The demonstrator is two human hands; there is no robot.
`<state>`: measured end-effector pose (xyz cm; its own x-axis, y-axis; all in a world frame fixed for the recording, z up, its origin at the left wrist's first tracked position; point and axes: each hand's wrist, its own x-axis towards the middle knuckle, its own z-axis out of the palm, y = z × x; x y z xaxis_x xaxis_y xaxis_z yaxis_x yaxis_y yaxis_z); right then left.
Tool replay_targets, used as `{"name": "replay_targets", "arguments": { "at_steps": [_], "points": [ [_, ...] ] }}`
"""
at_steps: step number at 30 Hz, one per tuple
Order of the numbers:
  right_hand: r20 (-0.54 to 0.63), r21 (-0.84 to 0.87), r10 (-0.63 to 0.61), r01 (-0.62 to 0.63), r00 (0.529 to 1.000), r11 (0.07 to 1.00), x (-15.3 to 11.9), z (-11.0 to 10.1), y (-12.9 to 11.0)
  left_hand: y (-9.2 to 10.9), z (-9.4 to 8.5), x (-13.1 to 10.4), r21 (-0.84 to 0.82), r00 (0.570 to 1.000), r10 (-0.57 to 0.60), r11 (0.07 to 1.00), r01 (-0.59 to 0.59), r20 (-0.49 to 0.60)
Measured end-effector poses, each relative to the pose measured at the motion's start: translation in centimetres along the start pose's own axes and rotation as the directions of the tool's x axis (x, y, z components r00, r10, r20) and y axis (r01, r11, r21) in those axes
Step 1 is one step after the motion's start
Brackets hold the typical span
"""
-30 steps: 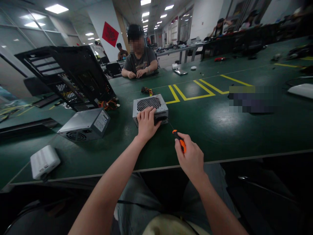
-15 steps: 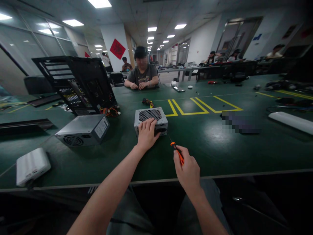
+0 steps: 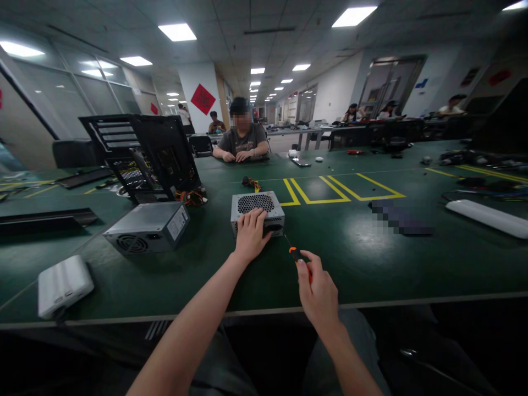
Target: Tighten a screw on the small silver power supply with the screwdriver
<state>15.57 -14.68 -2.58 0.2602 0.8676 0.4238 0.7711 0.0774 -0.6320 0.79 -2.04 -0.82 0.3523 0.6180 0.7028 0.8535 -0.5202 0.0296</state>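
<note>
A small grey power supply box (image 3: 266,208) with a perforated top sits on the green table (image 3: 358,258) in front of me. My left hand (image 3: 251,235) lies flat over its near edge, fingers spread on the top. My right hand (image 3: 318,289) grips an orange-handled screwdriver (image 3: 293,253). Its thin shaft points at the box's near right corner, and the tip seems to touch there.
A second, larger grey power supply (image 3: 149,226) lies to the left, with a black open computer case (image 3: 144,157) behind it. A white device (image 3: 64,284) rests near the table's left front edge. A person (image 3: 243,138) sits across the table. Yellow floor-style markings (image 3: 330,190) cross the table.
The view has tilted upward and shifted, so everything sits lower in the frame. Both hands keep the same hold on the box and screwdriver.
</note>
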Motion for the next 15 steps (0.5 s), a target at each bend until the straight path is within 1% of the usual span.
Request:
{"name": "replay_targets", "arguments": {
  "at_steps": [2, 5, 12, 15],
  "points": [
    [-0.012, 0.006, 0.005, -0.004, 1.000, 1.000, -0.04, 0.04, 0.09, -0.03, -0.03, -0.06, 0.007, 1.000, 0.006, 1.000, -0.006, 0.009],
    [-0.080, -0.012, -0.014, 0.013, 0.997, 1.000, 0.03, 0.27, 0.31, -0.09, 0.02, -0.12, 0.015, 1.000, 0.014, 1.000, -0.015, 0.017],
    [-0.190, -0.012, -0.127, 0.127, 0.974, 0.992, 0.19, 0.79, 0.99, -0.15, 0.12, -0.12, 0.021, 1.000, 0.021, 1.000, -0.022, 0.018],
    [-0.188, -0.003, -0.105, 0.107, 0.977, 0.994, 0.17, 0.66, 0.83, -0.10, -0.03, -0.14, 0.020, 1.000, 0.025, 0.999, -0.025, 0.014]
  ]
}}
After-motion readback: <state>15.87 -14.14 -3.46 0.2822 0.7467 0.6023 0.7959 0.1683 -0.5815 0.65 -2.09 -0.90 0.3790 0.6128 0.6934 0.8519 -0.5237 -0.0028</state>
